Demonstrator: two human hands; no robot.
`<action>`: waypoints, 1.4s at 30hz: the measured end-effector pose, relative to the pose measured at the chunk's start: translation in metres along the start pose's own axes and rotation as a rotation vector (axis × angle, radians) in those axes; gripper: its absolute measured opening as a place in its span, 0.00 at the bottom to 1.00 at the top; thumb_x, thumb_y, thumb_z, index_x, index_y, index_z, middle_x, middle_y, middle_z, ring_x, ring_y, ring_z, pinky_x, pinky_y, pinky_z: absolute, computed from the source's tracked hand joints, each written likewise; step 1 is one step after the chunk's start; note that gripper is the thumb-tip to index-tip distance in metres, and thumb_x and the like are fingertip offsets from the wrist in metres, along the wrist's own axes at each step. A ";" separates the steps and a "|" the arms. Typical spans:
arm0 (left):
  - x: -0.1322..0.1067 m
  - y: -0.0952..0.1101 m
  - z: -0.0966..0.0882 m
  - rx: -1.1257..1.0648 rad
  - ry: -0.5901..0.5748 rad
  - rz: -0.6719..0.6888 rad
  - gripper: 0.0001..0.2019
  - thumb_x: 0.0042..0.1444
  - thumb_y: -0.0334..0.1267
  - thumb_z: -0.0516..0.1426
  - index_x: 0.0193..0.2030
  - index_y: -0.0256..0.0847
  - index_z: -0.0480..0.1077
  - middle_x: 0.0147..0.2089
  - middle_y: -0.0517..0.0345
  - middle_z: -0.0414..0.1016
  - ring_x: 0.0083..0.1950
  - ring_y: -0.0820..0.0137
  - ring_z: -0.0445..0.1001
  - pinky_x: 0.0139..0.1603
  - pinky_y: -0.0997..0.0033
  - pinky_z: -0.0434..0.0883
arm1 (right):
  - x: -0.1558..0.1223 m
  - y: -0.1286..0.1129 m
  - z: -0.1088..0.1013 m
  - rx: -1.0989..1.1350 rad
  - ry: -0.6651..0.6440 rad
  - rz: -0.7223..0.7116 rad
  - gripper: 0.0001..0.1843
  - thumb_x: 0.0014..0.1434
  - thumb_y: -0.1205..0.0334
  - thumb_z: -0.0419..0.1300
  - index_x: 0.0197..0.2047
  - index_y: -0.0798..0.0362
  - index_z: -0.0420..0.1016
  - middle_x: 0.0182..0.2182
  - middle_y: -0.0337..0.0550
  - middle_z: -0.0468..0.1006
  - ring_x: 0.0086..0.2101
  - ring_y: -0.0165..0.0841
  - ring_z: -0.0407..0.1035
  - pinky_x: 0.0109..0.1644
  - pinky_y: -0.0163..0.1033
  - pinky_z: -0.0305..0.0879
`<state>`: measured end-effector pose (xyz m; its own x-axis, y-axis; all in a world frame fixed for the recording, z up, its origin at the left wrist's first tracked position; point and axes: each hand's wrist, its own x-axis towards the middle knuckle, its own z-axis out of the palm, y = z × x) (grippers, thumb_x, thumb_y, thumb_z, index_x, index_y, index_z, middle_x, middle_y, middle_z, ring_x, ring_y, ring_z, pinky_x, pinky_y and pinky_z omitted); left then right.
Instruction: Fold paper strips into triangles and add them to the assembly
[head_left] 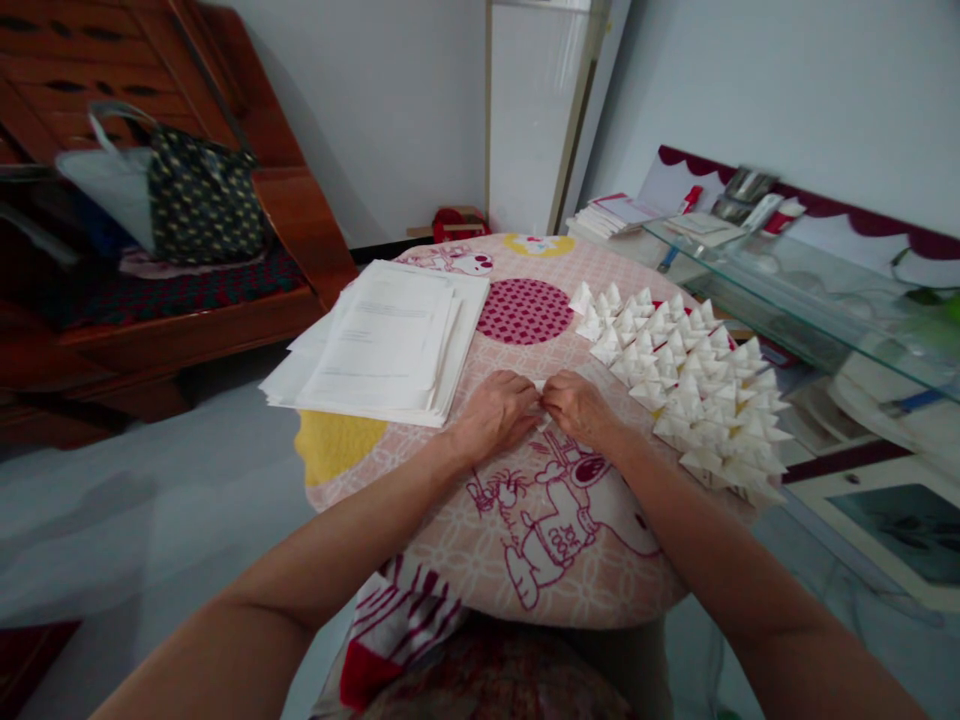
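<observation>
My left hand (496, 412) and my right hand (579, 405) meet near the middle of a round table with a pink patterned cloth (450, 540). Between their closed fingers is a small piece of folded white paper (541, 420), gripped from both sides and mostly covered by the fingertips. On the right of the cloth stand several rows of folded white paper pieces (694, 370) with pointed tips. A stack of white paper sheets (382, 345), some with faint print, lies at the left, beyond my left hand.
A glass shelf (810, 300) with papers and small items borders the table at right. At left is a wooden bench (300, 235) carrying a dark patterned bag (202, 195). A striped sock-like cloth (397, 625) hangs by the table's near edge.
</observation>
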<state>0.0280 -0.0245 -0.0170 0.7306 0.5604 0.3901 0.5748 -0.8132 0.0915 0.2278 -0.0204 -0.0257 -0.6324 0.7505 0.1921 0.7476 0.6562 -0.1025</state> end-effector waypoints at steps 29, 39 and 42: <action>0.000 0.001 0.001 0.082 -0.282 0.040 0.13 0.70 0.36 0.51 0.54 0.39 0.73 0.52 0.50 0.77 0.50 0.63 0.72 0.50 0.64 0.71 | 0.014 0.002 -0.004 0.694 0.114 0.811 0.05 0.52 0.68 0.62 0.26 0.55 0.78 0.17 0.38 0.75 0.18 0.27 0.66 0.23 0.30 0.60; -0.002 -0.001 0.002 0.076 -0.247 0.033 0.12 0.70 0.37 0.51 0.53 0.40 0.74 0.51 0.48 0.77 0.49 0.63 0.72 0.48 0.64 0.71 | 0.021 0.002 -0.006 0.523 -0.009 0.843 0.09 0.53 0.61 0.66 0.24 0.53 0.76 0.15 0.39 0.73 0.16 0.28 0.66 0.21 0.32 0.56; -0.003 -0.002 0.003 0.082 -0.240 0.037 0.12 0.69 0.37 0.52 0.53 0.40 0.74 0.52 0.48 0.76 0.49 0.63 0.72 0.49 0.64 0.71 | 0.025 -0.001 -0.008 0.481 -0.048 0.841 0.08 0.53 0.62 0.66 0.24 0.54 0.76 0.14 0.39 0.73 0.16 0.28 0.66 0.22 0.32 0.57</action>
<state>0.0261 -0.0238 -0.0211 0.8126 0.5598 0.1626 0.5669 -0.8238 0.0032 0.2129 -0.0029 -0.0128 0.0553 0.9847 -0.1654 0.8035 -0.1422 -0.5781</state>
